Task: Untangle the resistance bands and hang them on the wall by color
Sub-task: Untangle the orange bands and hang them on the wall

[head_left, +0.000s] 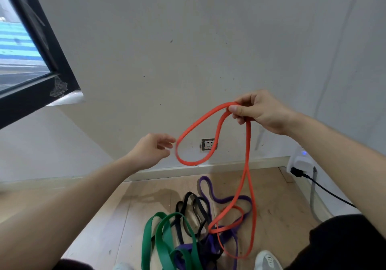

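Left forearm (62, 207) is lying closest; left hand (153, 150) is hovering with fingers released, just beside the orange band (248, 144). Right hand (259, 111) is pinching its top loop, the rest hanging into the green (160, 234), black (194, 205) and purple bands (205, 186) on the floor (129, 217)

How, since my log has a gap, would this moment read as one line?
right hand: holds orange band up; left hand: open, near band; other bands: tangled on floor
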{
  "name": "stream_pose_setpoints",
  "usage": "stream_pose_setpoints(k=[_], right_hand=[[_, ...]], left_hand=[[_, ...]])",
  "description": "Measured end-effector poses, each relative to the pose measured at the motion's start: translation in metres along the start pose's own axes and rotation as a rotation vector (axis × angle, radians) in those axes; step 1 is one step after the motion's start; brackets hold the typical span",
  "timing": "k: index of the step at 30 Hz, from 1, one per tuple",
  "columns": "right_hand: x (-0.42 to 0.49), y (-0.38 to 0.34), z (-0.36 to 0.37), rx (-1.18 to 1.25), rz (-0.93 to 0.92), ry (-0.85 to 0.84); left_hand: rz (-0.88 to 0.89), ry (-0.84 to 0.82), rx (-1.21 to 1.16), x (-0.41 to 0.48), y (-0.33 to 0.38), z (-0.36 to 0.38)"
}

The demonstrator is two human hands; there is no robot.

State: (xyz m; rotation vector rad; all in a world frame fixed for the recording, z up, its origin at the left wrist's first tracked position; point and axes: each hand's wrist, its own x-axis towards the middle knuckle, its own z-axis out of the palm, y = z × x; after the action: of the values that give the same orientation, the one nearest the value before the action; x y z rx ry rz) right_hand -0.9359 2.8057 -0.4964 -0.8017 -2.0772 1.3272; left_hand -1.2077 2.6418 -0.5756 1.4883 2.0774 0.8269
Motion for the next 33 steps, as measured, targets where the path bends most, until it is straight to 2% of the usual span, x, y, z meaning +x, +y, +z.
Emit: stream_pose_setpoints(k=[2, 7, 12, 20, 25, 27, 33], right_hand=[[-0.002, -0.006, 0.008, -0.021, -0.032, -0.054], [-0.008, -0.018, 0.027, -0.121, -0.075, -0.225], [-0.010, -0.019, 0.037, -0.161, -0.087, -0.325], [-0.006, -0.005, 0.043, -0.127, -0.011, -0.360], [-0.002, 0.018, 0.047, -0.300, 0.067, -0.429], [-0.003, 0.027, 0.046, -0.290, 0.113, -0.466], [-0.003, 0.028, 0.040, -0.222, 0.132, -0.419]], left_hand=[[0.037, 0.011, -0.025, -0.002, 0.010, 0.004], [0.218, 0.009, -0.312, -0.012, 0.053, 0.012], [0.323, -0.083, -0.343, -0.020, 0.076, 0.019], [0.348, 0.165, -0.257, -0.020, 0.078, 0.002], [0.390, 0.345, -0.476, -0.012, 0.079, -0.015], [0.364, 0.421, -0.533, -0.008, 0.072, -0.026], [0.234, 0.416, -0.518, 0.000, 0.044, -0.034]])
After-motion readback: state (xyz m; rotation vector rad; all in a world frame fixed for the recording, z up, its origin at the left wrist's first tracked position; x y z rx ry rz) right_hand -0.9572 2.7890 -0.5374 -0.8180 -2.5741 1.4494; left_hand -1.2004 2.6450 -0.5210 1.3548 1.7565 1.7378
